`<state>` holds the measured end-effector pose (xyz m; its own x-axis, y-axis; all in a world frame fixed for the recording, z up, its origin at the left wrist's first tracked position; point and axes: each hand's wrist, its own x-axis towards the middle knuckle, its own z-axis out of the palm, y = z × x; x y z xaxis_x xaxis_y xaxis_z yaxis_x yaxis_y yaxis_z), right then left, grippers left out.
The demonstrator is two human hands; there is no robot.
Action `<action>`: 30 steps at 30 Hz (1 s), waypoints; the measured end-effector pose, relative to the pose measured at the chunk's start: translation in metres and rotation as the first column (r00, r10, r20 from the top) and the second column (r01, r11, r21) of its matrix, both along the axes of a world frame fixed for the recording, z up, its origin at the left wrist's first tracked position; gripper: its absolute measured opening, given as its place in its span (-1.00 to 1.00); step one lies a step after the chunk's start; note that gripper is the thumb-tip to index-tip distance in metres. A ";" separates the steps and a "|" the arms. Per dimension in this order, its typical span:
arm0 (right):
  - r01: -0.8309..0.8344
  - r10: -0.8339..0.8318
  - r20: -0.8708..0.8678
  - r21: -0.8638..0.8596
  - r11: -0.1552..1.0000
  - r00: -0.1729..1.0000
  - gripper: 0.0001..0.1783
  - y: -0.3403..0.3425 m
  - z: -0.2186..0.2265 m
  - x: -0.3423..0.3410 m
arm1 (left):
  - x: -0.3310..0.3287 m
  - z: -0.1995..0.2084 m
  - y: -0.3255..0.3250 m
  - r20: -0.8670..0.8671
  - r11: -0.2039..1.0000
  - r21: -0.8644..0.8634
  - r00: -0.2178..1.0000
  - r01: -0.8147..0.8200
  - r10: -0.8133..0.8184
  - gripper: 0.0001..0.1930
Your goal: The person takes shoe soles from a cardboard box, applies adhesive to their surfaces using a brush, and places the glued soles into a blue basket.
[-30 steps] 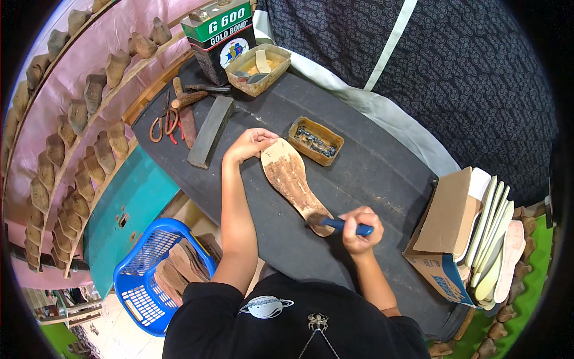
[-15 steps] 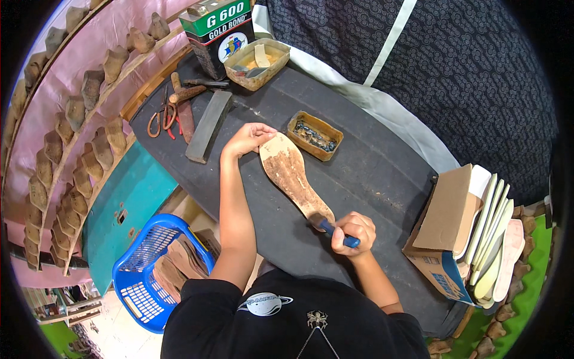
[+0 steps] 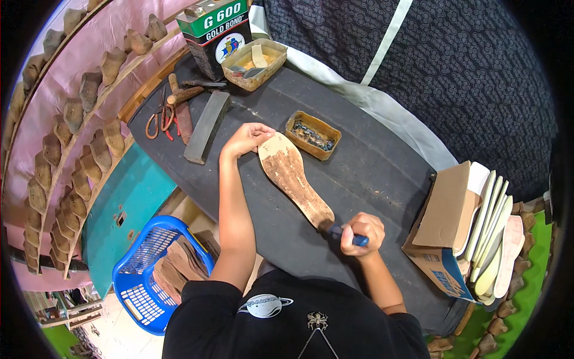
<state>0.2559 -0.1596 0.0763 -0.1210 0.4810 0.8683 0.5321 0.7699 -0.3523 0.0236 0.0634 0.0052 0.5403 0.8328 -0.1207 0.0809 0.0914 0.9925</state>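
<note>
A tan, foot-shaped shoe sole, smeared with brown across its middle, lies slantwise on the dark table. My left hand pinches its broad far end between thumb and fingers. Closed round the blue handle of a brush is my right hand, by the sole's narrow near end. The brush's dark tip is at that end's edge; whether it touches is too blurred to tell. Just beyond the sole stands a small brownish tub with dark residue inside.
At the far left are a grey block, scissors, a hammer, a stained tray and a green-and-black can. A cardboard box of pale soles stands right. A blue basket holds brown soles below left.
My right hand and the brush have shifted slightly right, from on the sole's narrow end to its edge. My left hand keeps its hold, and the sole stays in place.
</note>
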 end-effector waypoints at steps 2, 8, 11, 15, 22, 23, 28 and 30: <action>0.026 -0.025 -0.089 0.013 1.000 0.996 -0.82 0.006 0.000 -0.007 | 0.001 0.001 0.000 -0.009 1.000 0.008 1.000 -0.005 0.005 -0.76; 0.012 -0.015 -0.054 -0.055 0.998 0.998 -0.79 0.006 -0.021 -0.009 | 0.003 0.002 -0.002 -0.043 0.999 0.028 0.999 -0.031 0.032 -0.75; 0.053 -0.056 -0.043 -0.062 0.997 0.998 -0.83 -0.005 -0.012 0.000 | 0.003 0.004 0.000 -0.032 0.999 0.036 0.999 -0.021 0.022 -0.75; 0.080 -0.084 -0.043 -0.092 0.993 0.996 -0.83 -0.013 -0.006 0.004 | 0.003 0.001 0.000 -0.037 0.999 0.039 0.999 -0.023 0.024 -0.75; 0.084 -0.094 -0.093 -0.098 0.992 0.991 -0.81 0.004 -0.019 -0.009 | 0.008 0.002 0.000 -0.054 0.998 0.052 0.998 -0.034 0.037 -0.75; 0.084 -0.093 -0.093 -0.100 0.991 0.991 -0.81 0.002 -0.019 -0.008 | 0.008 0.001 0.000 -0.043 0.998 0.058 0.998 -0.034 0.037 -0.75; 0.152 -0.163 -0.046 -0.183 0.971 0.986 -0.87 -0.021 -0.012 0.004 | 0.003 -0.002 0.001 -0.071 0.992 0.125 0.997 -0.014 0.023 -0.75; 0.187 -0.193 -0.009 -0.207 0.960 0.981 -0.87 -0.025 -0.005 0.007 | 0.005 0.002 -0.001 -0.021 0.995 0.086 0.999 -0.039 0.041 -0.76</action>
